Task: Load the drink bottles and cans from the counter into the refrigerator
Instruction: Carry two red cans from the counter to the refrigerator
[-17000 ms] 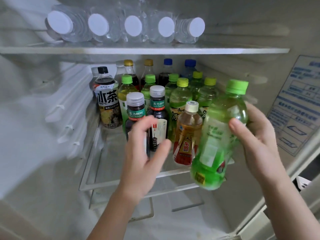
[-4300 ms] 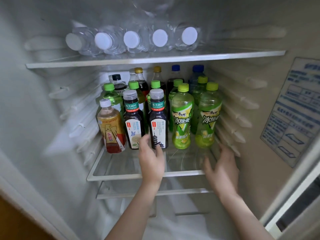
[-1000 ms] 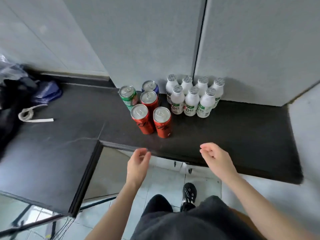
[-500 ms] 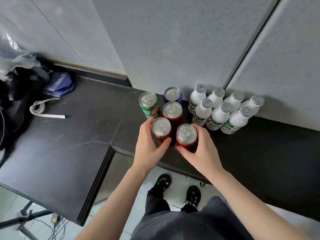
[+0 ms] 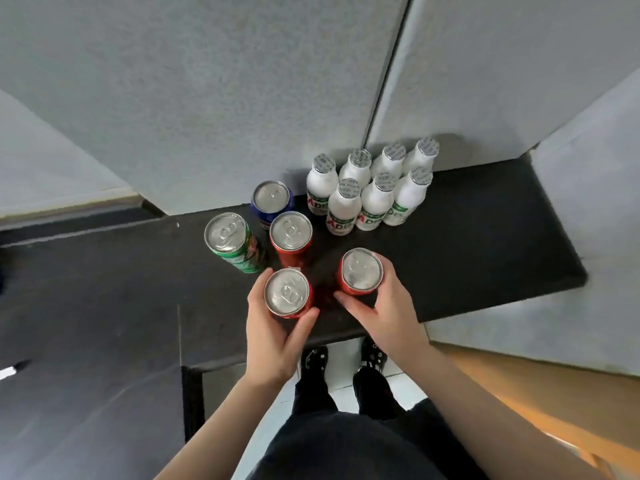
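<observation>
The left hand (image 5: 273,337) grips a red can (image 5: 286,292), fingers and thumb curled round its side, and the right hand (image 5: 384,310) grips a second red can (image 5: 362,270) just beside it, both close to the counter's (image 5: 467,258) front edge; whether they stand on it or are lifted I cannot tell. Behind them a third red can (image 5: 291,233), a green can (image 5: 228,237) and a blue can (image 5: 272,199) stand close together, with seven white bottles (image 5: 374,192) in two rows against the wall (image 5: 242,98). The dark counter top runs on rightward to its right edge.
</observation>
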